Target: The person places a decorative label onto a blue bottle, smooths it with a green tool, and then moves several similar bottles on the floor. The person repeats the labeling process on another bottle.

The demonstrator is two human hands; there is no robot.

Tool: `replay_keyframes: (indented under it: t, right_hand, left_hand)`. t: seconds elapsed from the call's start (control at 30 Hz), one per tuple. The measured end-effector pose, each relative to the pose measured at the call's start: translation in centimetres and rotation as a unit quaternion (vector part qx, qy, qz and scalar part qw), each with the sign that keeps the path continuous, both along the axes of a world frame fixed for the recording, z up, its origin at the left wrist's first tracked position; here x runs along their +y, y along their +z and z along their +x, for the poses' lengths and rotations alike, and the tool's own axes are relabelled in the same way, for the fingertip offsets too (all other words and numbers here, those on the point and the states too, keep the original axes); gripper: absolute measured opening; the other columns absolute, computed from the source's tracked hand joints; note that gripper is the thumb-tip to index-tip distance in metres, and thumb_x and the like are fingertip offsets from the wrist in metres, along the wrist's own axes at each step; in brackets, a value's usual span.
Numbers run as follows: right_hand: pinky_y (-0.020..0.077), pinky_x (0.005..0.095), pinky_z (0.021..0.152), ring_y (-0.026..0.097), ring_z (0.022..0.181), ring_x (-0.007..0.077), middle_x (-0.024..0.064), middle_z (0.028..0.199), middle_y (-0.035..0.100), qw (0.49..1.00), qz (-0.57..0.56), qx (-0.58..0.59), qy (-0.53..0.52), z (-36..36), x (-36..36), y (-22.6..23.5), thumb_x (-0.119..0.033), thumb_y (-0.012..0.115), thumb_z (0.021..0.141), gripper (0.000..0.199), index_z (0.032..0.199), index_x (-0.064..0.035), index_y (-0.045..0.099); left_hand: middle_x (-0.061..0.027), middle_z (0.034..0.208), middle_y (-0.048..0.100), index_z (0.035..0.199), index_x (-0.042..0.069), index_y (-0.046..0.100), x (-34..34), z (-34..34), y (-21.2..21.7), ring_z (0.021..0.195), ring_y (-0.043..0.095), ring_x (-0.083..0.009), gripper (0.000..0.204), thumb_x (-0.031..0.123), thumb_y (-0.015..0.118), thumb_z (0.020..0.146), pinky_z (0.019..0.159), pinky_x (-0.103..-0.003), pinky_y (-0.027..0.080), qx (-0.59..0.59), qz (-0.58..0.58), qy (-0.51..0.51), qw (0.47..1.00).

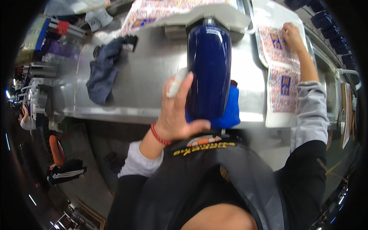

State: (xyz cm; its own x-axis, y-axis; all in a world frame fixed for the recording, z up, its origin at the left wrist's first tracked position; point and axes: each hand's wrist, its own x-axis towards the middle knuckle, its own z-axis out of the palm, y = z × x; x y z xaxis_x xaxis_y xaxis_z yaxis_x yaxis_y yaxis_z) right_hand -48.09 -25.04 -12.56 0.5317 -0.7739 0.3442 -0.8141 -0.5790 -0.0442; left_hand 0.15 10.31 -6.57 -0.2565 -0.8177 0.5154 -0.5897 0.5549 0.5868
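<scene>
A dark blue garment point(209, 69) is seen stretched smooth and glossy over a long, rounded form that runs away from the person across the grey metal bench. Its near end is bunched into brighter blue folds just at the bench edge, close against the person's chest. Off to the right, a sheet of patterned transfer paper point(281, 73) is laid flat. It is white-bordered, covered in a dense red and blue speckled print, and two dark blue blocky motifs are shown on it, one beyond the other.
</scene>
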Motion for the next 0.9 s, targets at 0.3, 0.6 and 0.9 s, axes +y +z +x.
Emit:
replay_keyframes:
  t: [0.3,0.6,0.9]
  right_hand:
    - [0.0453,0.0433,0.09,0.06,0.102,0.0359,0.0122,0.112,0.063,0.993,-0.065,0.094,-0.006,0.9,3.1,6.9,-0.011,0.068,0.09,0.012,0.092,-0.0042,0.059]
    - [0.0437,0.0459,0.088,0.053,0.099,0.0359,0.0156,0.101,0.055,0.99,-0.085,0.097,-0.059,7.3,11.5,16.2,-0.014,0.068,0.088,0.013,0.091,-0.0025,0.062]
    - [0.0445,0.0444,0.093,0.055,0.103,0.0366,0.0183,0.103,0.058,0.99,-0.092,0.108,-0.008,12.2,17.9,23.8,-0.011,0.067,0.088,0.014,0.093,0.0013,0.064]
  left_hand:
    - [-0.0077,0.077,0.064,0.152,0.0,0.043,-0.5,0.5,0.6,0.071,0.056,-0.0235,0.092,0.066,0.059,0.091,0.105,-0.05,0.035,-0.068,-0.08,0.037,0.994]
    - [-0.0071,0.076,0.064,0.148,-0.004,0.047,-0.2,0.5,0.5,0.073,0.062,-0.024,0.091,0.061,0.069,0.088,0.099,-0.044,0.039,-0.04,-0.073,0.035,0.996]
    - [-0.0135,0.098,0.067,0.149,0.004,0.049,0.4,-0.3,0.2,0.089,0.053,-0.0294,0.091,0.055,0.077,0.08,0.094,-0.043,0.036,-0.088,-0.088,0.066,0.99]
